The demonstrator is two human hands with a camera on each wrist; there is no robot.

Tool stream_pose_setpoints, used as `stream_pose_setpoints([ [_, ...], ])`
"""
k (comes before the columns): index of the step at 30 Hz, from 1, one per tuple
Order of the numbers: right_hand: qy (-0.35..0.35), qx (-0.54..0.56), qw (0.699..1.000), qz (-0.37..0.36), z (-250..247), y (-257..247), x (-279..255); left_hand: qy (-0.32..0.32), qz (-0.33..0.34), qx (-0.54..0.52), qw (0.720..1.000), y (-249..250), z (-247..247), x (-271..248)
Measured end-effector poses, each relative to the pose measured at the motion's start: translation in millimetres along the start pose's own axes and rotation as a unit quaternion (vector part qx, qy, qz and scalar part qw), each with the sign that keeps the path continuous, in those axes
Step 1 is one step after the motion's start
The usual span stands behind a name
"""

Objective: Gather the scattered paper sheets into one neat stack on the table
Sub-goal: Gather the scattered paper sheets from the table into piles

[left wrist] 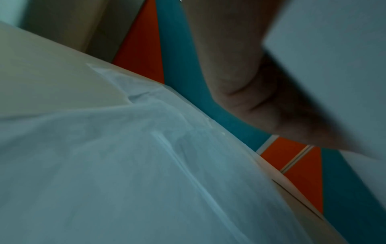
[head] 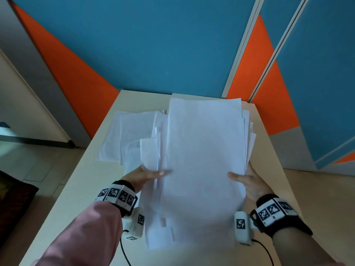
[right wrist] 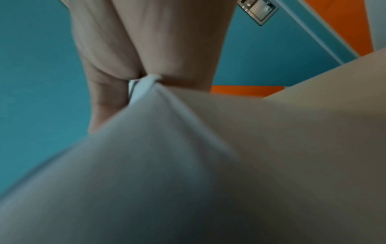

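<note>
A thick bundle of white paper sheets is held lengthwise between both hands above the pale surface, its near end sagging toward the person and its far end reaching toward the back edge. The left hand grips the bundle's left edge: the thumb lies flat on the top sheet, pointing inward, while the fingers go underneath, so the hand is clamped on the paper. In the left wrist view the underside of that hand presses against a sheet at the upper right, and how far the fingers curl there is too blurred to tell. The right hand takes the right edge the same way, thumb on top and the fingers below. In the right wrist view its fingers are pressed together and pinch a bunched fold of the paper between them. The sheets in the bundle are not squared; several edges stick out in steps along the left and right sides. More loose sheets lie crumpled and overlapping on the surface to the left of the bundle, well beyond the left hand's fingertips and touched by neither hand. Behind the surface stands a wall of blue and orange panels.
</note>
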State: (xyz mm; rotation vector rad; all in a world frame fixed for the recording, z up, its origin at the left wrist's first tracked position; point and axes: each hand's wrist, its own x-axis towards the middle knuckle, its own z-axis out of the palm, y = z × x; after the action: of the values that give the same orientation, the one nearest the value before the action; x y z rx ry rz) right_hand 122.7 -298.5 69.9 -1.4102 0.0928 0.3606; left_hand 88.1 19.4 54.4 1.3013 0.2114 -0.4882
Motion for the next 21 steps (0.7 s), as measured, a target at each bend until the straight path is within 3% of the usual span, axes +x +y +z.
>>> stream_pose_setpoints([
  [3,0.019,0.016,0.999,-0.036,4,-2,3,-0.021,0.004,0.003,1.0,7,19,3],
  [6,0.056,0.081,0.995,0.023,1,8,-5,-0.029,-0.014,0.03,0.999,11,30,8],
  [9,0.022,0.124,0.986,0.107,-5,15,-15,-0.052,-0.033,0.061,0.996,15,40,13],
  [12,-0.022,0.087,0.987,0.131,-13,14,-13,-0.082,-0.048,0.084,0.992,15,44,20],
  [15,-0.029,0.064,0.989,0.13,-20,12,-12,-0.051,-0.05,0.092,0.993,14,45,29],
  [21,0.099,-0.024,0.988,0.114,-45,0,-9,-0.062,-0.01,0.033,0.997,12,49,41],
])
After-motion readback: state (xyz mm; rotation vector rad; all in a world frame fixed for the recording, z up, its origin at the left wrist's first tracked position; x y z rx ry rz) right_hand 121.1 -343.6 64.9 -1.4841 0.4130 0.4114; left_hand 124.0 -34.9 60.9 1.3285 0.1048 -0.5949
